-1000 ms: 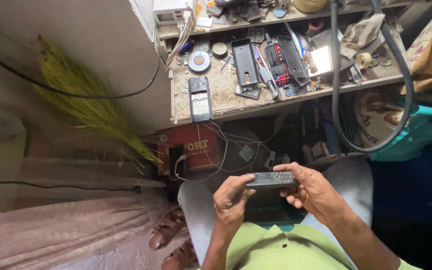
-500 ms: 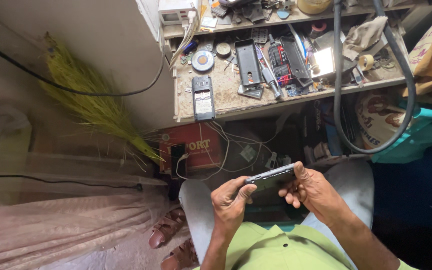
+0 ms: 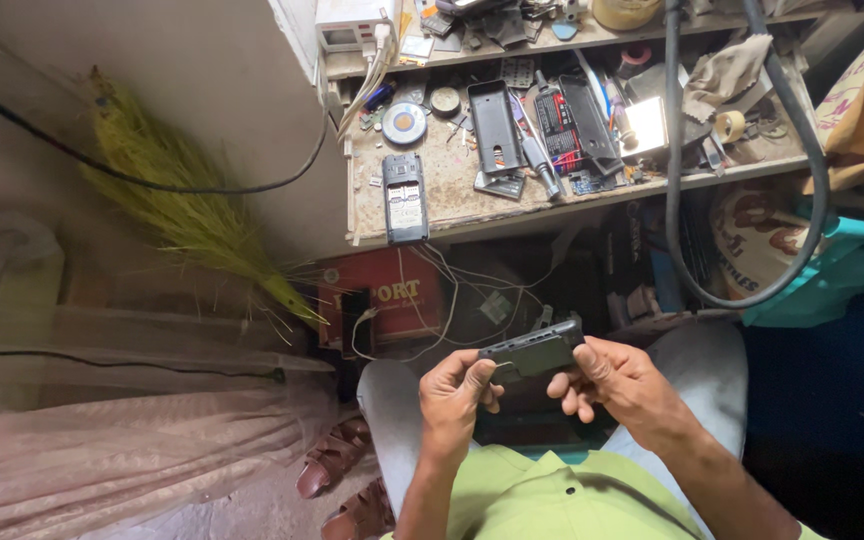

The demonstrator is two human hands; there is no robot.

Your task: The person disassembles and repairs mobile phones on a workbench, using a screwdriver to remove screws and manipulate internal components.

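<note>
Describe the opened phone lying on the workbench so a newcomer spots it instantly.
Find the cluttered workbench above the person's knees. Near its front left edge lies the phone, upright, back cover off. It sits alone below a round disc, away from the piled parts.

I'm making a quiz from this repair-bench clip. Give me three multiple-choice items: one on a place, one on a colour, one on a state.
1. Where is the dark phone?
A. on the bench
B. between both hands, over the lap
C. on the floor

2. What colour is the person's shirt?
A. light green
B. red
C. white

3. How is the phone on the bench lying?
A. back cover off, inside showing
B. wrapped in cloth
C. screen lit

Answers:
1 B: the left hand and right hand grip its ends.
2 A: green fabric shows at the bottom.
3 A: its open compartment faces up.
</note>
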